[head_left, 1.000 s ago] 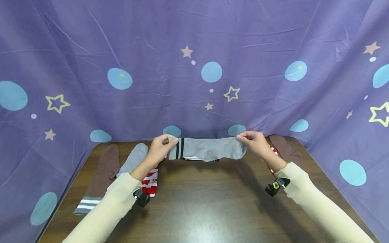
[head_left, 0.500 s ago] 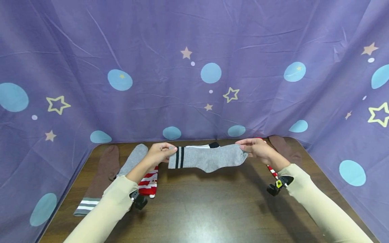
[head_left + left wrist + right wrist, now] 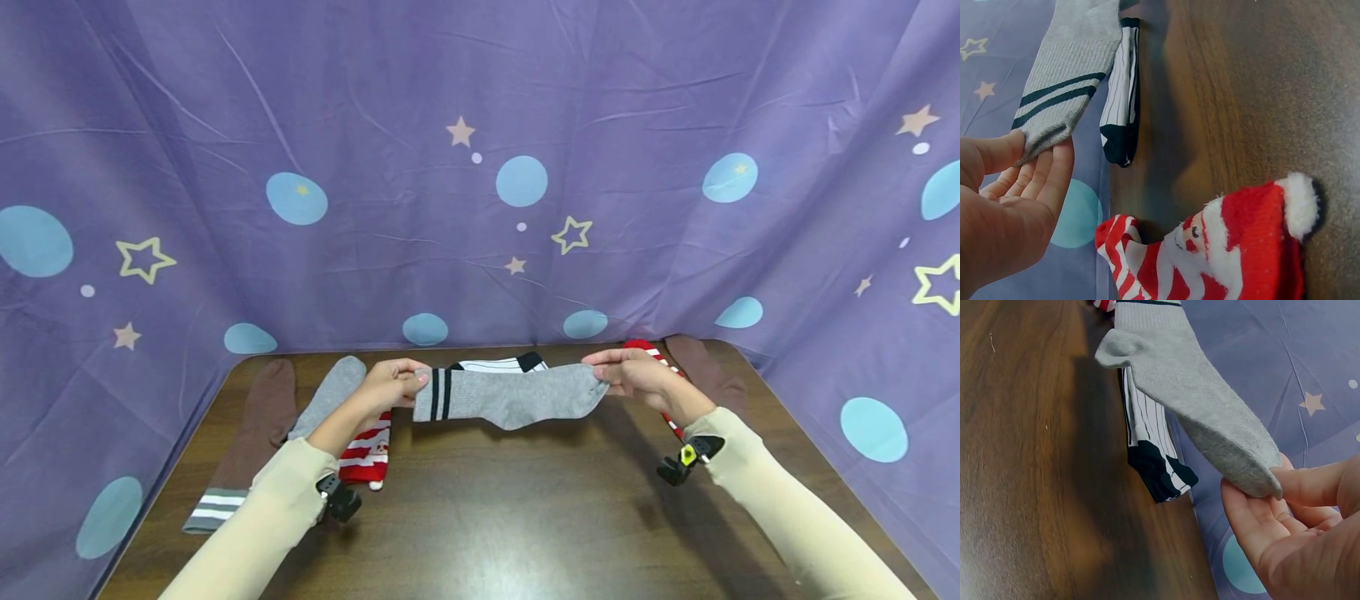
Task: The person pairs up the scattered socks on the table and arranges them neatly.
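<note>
Stretched sideways between both hands is a grey sock (image 3: 517,396) with two black stripes near its cuff, held above the table. My left hand (image 3: 386,387) pinches the cuff end between thumb and fingers, as the left wrist view also shows. At the toe end, my right hand (image 3: 633,379) pinches the tip; in the right wrist view the thumb lies on one side of the toe (image 3: 1266,484) and the fingers on the other. The heel hangs downward in the middle. Behind and below the grey sock lies a white sock with black stripes, toe and heel (image 3: 1121,100), partly hidden.
On the left of the wooden table (image 3: 480,517) lie a brown sock (image 3: 251,425), another grey sock (image 3: 333,392) and a red-and-white striped sock (image 3: 367,450). Another red-and-white sock (image 3: 641,344) and a brown sock (image 3: 705,375) lie back right. A purple curtain (image 3: 480,83) borders the table.
Both hands have lowered the grey sock toward the person, uncovering more of the white-and-black sock behind it. Both hands keep their pinch on it.
</note>
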Available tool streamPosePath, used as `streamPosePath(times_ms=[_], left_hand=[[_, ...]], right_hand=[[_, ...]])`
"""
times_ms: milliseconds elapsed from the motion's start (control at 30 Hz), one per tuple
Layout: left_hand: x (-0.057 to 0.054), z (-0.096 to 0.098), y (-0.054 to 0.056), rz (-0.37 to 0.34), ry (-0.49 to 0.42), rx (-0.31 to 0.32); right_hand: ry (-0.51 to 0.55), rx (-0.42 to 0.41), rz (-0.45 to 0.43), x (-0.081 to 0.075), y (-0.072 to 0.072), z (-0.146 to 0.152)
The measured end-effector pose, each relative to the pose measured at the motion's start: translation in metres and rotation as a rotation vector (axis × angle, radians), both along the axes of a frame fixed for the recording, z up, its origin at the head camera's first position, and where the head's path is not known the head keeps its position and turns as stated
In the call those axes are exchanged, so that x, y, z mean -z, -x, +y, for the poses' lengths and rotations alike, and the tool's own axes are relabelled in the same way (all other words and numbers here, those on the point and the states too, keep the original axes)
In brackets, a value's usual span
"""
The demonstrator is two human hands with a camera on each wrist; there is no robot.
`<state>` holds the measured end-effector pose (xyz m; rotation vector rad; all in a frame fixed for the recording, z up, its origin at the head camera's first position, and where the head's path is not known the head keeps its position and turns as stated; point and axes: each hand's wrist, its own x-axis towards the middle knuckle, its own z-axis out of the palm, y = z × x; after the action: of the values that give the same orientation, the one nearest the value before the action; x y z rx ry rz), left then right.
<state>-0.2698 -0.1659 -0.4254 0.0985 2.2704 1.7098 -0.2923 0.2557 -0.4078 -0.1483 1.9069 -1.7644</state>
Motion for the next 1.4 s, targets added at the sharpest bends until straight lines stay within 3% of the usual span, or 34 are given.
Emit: streamPosePath(times_ms=[400, 667, 900, 1167, 1400], left_hand=[[0.004, 0.0, 0.0, -0.005, -0.038, 0.002], [0.007, 0.001, -0.002, -0.027, 0.007, 0.013], [0.007, 0.001, -0.003, -0.064, 0.058, 0.016], [0.008, 0.001, -0.006, -0.136, 0.083, 0.114], [0.011, 0.007, -0.007, -0.154, 0.106, 0.132]], right_hand=[[0.081, 0.028, -0.089, 0.003, -0.001, 0.001], [0.139, 0.025, -0.095, 0.006, -0.001, -0.001], [0.094, 0.005, -0.111, 0.009, 0.0, 0.0], [0.033, -0.018, -0.116, 0.019, -0.001, -0.001], [0.034, -0.033, -0.136, 0.027, -0.002, -0.002]])
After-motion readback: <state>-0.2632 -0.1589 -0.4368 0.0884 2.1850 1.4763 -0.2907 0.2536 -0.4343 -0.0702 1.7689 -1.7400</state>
